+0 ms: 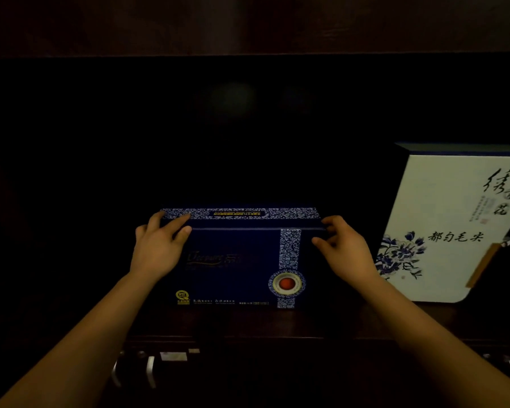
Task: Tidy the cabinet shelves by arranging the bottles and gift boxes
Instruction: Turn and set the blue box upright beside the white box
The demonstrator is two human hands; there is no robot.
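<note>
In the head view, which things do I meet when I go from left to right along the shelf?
Left hand → blue box → right hand → white box. Each hand grips an upper corner of the blue box; the white box stands apart from it.

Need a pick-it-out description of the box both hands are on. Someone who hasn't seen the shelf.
On the dark cabinet shelf, look at the middle, between the left hand and right hand. The navy box stands there with a blue-white patterned strip and a red-centred round emblem low on its right side. Its neighbour, the white box at far right, is pale with blue flowers and black calligraphy.
</note>
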